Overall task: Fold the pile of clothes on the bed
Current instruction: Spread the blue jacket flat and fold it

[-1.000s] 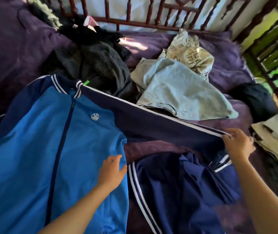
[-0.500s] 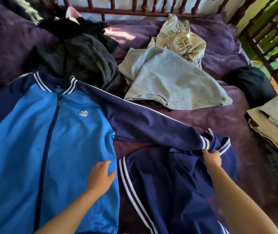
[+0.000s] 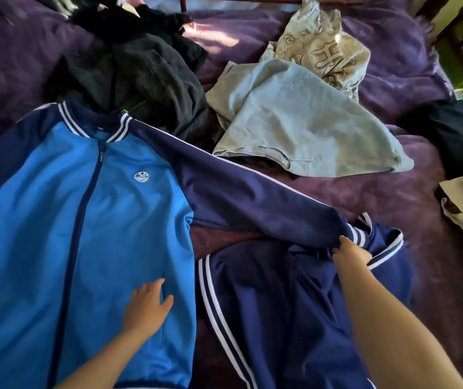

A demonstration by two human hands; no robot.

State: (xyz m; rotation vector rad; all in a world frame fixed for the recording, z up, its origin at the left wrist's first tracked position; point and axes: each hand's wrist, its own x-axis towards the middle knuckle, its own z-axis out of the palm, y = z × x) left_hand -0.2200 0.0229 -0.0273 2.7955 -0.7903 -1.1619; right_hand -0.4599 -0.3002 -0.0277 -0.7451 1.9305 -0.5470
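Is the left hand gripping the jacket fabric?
No, the left hand rests flat, fingers straight, on the front of the blue jacket.

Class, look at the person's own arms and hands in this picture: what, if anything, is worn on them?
The left hand and right hand are bare: no gloves, rings, watch or bracelet visible. The left forearm and right forearm are uncovered down to the picture's lower edge; no sleeve or cuff of the person's own clothing shows.
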